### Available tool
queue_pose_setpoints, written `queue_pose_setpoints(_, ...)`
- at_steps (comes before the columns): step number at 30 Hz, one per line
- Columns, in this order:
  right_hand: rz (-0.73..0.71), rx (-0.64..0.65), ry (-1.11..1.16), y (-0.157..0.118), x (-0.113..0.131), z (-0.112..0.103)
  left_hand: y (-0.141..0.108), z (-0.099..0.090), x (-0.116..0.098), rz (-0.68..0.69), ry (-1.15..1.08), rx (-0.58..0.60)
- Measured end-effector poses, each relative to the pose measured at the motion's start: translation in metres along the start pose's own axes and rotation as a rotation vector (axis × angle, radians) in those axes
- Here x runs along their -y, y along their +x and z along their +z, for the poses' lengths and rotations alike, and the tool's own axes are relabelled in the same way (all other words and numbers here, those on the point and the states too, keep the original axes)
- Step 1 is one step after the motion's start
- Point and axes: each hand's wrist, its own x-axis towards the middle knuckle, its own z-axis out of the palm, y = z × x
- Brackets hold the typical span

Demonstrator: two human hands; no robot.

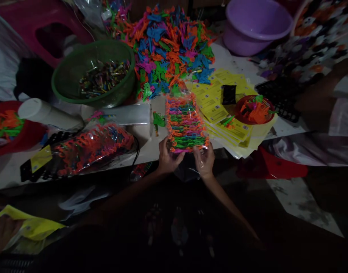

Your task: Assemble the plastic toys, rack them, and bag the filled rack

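A clear plastic bag (187, 123) packed with rows of small plastic toys in orange, green, blue and pink lies at the table's near edge. My left hand (168, 157) grips its near left corner, the thumb turned inward. Opposite it, my right hand (204, 158) holds the near right corner, where loose film shows against the palm. Just left of the bag lies a single green toy (159, 120). Beyond its far end rises a big heap of loose toys (174, 45) in the same colours.
Yellow printed sheets (216, 98) and a small red basket of toys (255, 110) are to the right. On the left are a green basin (94, 74) of small wrapped pieces, another filled bag (94, 148) and a white bottle (49, 113). A purple tub (257, 24) stands behind.
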Motion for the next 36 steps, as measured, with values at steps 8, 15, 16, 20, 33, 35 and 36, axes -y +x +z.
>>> queue_pose_setpoints(8, 0.042, -0.173, 0.075, 0.009, 0.021, 0.016, 0.019, 0.003, -0.015, 0.127, -0.034, -0.142)
queue_pose_setpoints(15, 0.088, -0.197, 0.070, 0.012, 0.020, 0.016, 0.030, 0.001, -0.024, 0.183, 0.033, -0.189)
queue_pose_setpoints(16, 0.079, -0.193, 0.064, 0.011, 0.020, 0.016, 0.031, 0.000, -0.024, 0.193, 0.042, -0.198)
queue_pose_setpoints(20, 0.029, -0.164, 0.040, 0.009, 0.018, 0.018, 0.034, 0.001, -0.027, 0.212, 0.087, -0.233)
queue_pose_setpoints(33, -0.090, 0.013, -0.005, -0.008, 0.000, -0.011, 0.001, -0.032, 0.009, 0.188, 0.093, 0.016)
queue_pose_setpoints(35, -0.145, 0.012, -0.151, -0.018, -0.006, -0.024, -0.009, -0.042, 0.014, 0.206, 0.219, 0.072)
queue_pose_setpoints(36, -0.167, 0.024, -0.226, -0.023, -0.009, -0.030, -0.014, -0.046, 0.017, 0.212, 0.288, 0.123)
